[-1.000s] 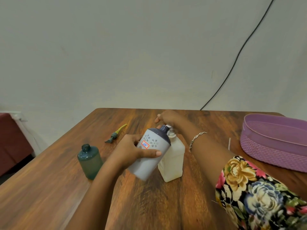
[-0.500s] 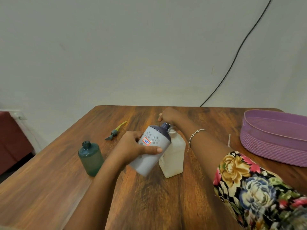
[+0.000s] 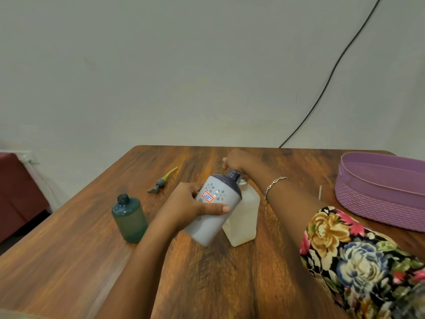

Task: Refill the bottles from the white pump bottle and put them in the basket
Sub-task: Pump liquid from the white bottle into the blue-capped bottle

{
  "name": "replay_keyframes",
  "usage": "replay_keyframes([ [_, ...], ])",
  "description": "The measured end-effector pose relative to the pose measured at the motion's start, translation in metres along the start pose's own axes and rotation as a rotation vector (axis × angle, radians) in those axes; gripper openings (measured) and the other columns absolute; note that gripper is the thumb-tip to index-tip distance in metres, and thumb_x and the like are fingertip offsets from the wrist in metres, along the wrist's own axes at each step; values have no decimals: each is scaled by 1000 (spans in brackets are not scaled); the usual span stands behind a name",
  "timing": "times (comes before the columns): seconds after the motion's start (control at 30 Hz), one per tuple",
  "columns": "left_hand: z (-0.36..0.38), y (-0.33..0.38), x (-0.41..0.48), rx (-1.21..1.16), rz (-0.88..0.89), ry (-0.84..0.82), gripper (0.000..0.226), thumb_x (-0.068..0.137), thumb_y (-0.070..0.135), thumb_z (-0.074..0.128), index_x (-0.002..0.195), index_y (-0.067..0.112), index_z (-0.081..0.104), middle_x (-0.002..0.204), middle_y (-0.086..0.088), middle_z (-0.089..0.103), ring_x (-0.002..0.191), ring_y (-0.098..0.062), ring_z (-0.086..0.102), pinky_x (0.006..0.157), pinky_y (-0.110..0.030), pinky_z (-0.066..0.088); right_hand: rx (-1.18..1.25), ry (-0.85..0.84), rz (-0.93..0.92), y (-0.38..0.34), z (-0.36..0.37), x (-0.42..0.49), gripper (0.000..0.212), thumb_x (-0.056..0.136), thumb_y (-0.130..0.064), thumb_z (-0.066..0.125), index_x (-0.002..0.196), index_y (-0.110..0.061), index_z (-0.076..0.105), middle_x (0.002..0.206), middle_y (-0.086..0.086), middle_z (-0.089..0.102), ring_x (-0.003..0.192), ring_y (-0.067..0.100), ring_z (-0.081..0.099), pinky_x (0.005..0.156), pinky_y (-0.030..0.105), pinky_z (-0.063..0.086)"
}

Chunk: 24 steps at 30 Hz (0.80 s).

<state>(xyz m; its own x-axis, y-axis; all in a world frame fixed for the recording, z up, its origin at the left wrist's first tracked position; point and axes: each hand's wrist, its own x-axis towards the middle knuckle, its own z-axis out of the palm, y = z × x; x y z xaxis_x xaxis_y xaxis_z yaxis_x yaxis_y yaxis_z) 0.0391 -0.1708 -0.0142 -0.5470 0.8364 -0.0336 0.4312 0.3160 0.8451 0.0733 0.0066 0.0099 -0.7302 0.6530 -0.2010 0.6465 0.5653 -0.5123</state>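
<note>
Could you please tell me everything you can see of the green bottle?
The green bottle is squat, round, see-through dark green plastic, with a short threaded neck and no cap. It stands upright on the wooden table, apart from the left hand, and only the table touches it.

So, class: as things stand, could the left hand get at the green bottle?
Probably not at once. The left hand grips the grey bottle. The green bottle stands apart to its left, nothing between, so the way looks free once it lets go.
</note>
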Motion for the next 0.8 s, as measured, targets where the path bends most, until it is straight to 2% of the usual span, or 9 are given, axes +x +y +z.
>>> replay_keyframes([
  [0.13, -2, 1, 0, -6, 6, 10, 41, 63, 33, 83, 94, 10, 69, 85, -7, 72, 77, -19, 68, 72, -38, 56, 113, 70, -9, 2, 3, 6, 30, 92, -2, 47, 117, 7, 60, 126, 21, 58, 114, 32, 57, 89, 37, 48],
  [0.2, -6, 3, -1, -39, 19, 38, 38, 62, 30, 84, 89, 9, 70, 80, -6, 71, 70, -16, 67, 65, -32, 55, 202, 129, -31, -4, -2, 7, 29, 93, -5, 47, 117, 7, 58, 118, 21, 62, 113, 32, 57, 83, 33, 45],
  [0.3, -10, 6, -1, -39, 26, 52, 37, 61, 30, 85, 88, 10, 70, 79, -6, 71, 70, -17, 67, 66, -33, 55, 174, 127, -41, -10, -7, 6, 29, 94, -9, 47, 118, 3, 59, 122, 18, 59, 111, 30, 56, 89, 34, 44],
  [0.47, 0, 0, -4, -63, -11, 11, 65, 42, 49, 88, 89, 8, 70, 81, -8, 73, 77, -22, 69, 71, -40, 56, 12, 20, -10, 0, -1, -3, 32, 97, -10, 42, 120, 5, 59, 114, 17, 59, 73, 27, 52, 64, 31, 43],
  [0.53, 2, -1, -4, -58, -25, -3, 68, 42, 51, 87, 92, 8, 69, 84, -8, 72, 80, -23, 69, 75, -43, 56, 21, 1, 1, 1, 1, -3, 33, 99, -14, 40, 120, 4, 59, 116, 16, 59, 57, 21, 46, 52, 26, 39],
  [0.6, 1, -1, -2, -58, -28, -4, 67, 44, 50, 87, 92, 8, 69, 85, -8, 72, 80, -24, 69, 76, -45, 55, 54, 14, 19, 0, 2, -2, 34, 99, -16, 40, 121, 5, 58, 111, 17, 58, 53, 19, 43, 50, 25, 37],
  [0.67, -1, 2, -2, -48, -14, -8, 68, 42, 51, 86, 93, 8, 70, 85, -8, 73, 81, -24, 69, 76, -45, 55, 115, 31, 24, 0, -1, -3, 35, 99, -15, 40, 122, 6, 56, 113, 20, 57, 60, 22, 49, 58, 29, 43],
  [0.73, -3, 6, -2, -37, 2, 0, 64, 44, 48, 85, 93, 9, 70, 84, -7, 73, 79, -22, 69, 73, -42, 56, 185, 53, -3, -3, -5, -4, 35, 98, -14, 44, 124, 7, 54, 125, 19, 55, 85, 30, 57, 72, 33, 45],
  [0.8, -6, 10, -3, -17, 11, -5, 48, 57, 39, 87, 93, 11, 70, 82, -4, 72, 75, -18, 69, 69, -34, 56, 237, 52, -10, -6, -9, -7, 34, 95, -13, 48, 123, 7, 55, 119, 18, 57, 95, 30, 54, 71, 31, 43],
])
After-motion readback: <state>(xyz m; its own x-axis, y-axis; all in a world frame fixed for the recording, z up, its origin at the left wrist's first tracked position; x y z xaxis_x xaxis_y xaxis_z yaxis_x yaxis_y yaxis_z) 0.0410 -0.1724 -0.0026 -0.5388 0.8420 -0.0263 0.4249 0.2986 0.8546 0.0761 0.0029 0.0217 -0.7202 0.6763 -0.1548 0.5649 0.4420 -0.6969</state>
